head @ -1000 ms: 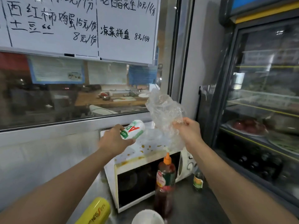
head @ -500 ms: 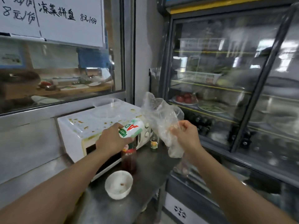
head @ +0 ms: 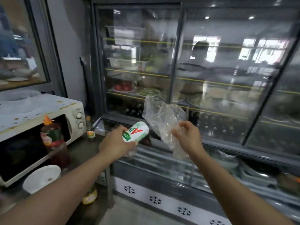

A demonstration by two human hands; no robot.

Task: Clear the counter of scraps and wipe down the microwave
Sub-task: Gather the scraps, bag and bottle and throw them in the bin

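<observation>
Crumpled clear plastic bag (head: 162,120) is pinched by the fingers (head: 184,125) of the right hand (head: 189,137) in front of the glass-door fridge (head: 219,70). A small white bottle (head: 136,131) with red and green print is gripped by the left hand (head: 116,144). At the left, the stained white microwave (head: 37,108) is seen on the tabletop (head: 84,146), with a sauce bottle (head: 52,137) and a white bowl (head: 41,178) in front of it.

Glass-door display fridge (head: 211,78) fills the right side, yellow-edged shelves; plate of red produce (head: 123,87) beside plates of greens (head: 149,91), dark bottles (head: 133,111) on the shelf below. Chest freezer (head: 162,184) with snowflake trim underneath. Window (head: 19,46) at upper left.
</observation>
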